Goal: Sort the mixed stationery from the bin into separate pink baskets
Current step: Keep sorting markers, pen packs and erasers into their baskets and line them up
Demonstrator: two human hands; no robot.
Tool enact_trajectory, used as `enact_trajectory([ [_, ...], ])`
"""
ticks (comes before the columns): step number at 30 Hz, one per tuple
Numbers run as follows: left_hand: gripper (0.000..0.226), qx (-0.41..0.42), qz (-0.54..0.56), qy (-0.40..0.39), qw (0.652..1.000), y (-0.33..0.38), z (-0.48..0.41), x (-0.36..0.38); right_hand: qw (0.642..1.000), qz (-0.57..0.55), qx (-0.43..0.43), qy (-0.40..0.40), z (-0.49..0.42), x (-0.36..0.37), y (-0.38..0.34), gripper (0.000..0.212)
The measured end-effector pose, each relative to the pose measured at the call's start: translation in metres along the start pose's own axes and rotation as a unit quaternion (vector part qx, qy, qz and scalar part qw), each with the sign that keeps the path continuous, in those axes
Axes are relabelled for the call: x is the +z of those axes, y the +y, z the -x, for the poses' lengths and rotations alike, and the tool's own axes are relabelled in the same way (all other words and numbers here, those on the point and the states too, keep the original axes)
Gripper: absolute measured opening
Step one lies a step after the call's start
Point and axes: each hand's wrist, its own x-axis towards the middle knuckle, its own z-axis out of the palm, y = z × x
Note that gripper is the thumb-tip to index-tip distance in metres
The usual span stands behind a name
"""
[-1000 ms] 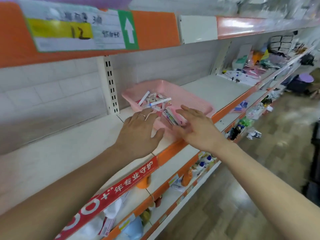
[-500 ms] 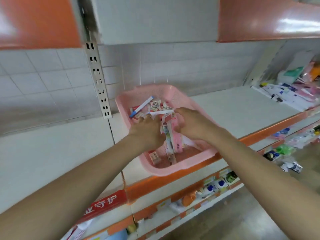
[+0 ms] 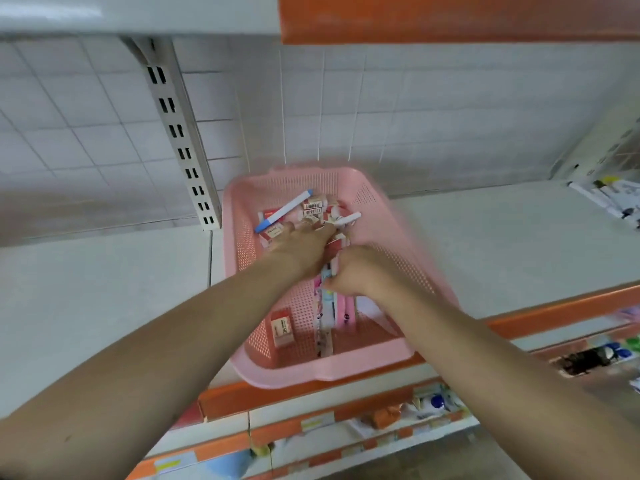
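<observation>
A pink perforated basket (image 3: 242, 258) sits on the white shelf and holds mixed stationery. A white pen with blue ends (image 3: 284, 215) lies at its back left, among several small eraser boxes (image 3: 314, 206). One eraser box (image 3: 281, 326) lies alone at the front left. My left hand (image 3: 301, 249) reaches into the pile at the back, fingers spread over the boxes. My right hand (image 3: 360, 271) is curled around the top of a bundle of long pink and patterned packets (image 3: 327, 317) that run toward the front of the basket.
The white shelf (image 3: 104, 306) has an orange front edge (image 3: 554, 320). A slotted metal upright (image 3: 180, 133) stands behind the basket's left. More stationery (image 3: 609, 199) lies at the far right of the shelf. Lower shelves hold assorted goods (image 3: 429, 403).
The view has closed in and tipped down over the basket. My left hand pushed deeper into the back pile, and my right hand drew back to take hold of the long packets.
</observation>
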Motion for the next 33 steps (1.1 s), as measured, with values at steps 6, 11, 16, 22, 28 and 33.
enact_trajectory([
  [6,0.044,0.023,0.019,0.015,0.999,0.004,0.004,-0.003,0.998,-0.058,0.015,-0.019,-0.003,-0.006,0.006,0.010],
  [11,0.062,-0.014,0.099,0.019,0.995,0.005,0.005,-0.006,0.993,-0.111,0.021,-0.032,-0.002,-0.007,0.013,0.033],
  [16,0.076,-0.026,0.034,-0.008,0.999,0.001,0.002,-0.003,0.990,-0.141,0.013,-0.005,0.001,-0.011,0.017,0.015],
  [22,0.068,-0.066,0.049,-0.019,0.996,0.003,0.007,-0.008,0.990,-0.141,0.004,-0.001,0.006,-0.013,0.017,0.007],
  [28,0.038,-0.126,0.233,-0.051,0.963,-0.001,0.011,-0.008,0.990,-0.144,0.005,0.005,0.011,-0.011,0.013,0.011],
  [33,0.032,-0.143,0.373,0.012,0.917,-0.007,0.017,-0.014,0.973,-0.220,0.009,0.066,0.009,-0.015,0.019,0.005],
])
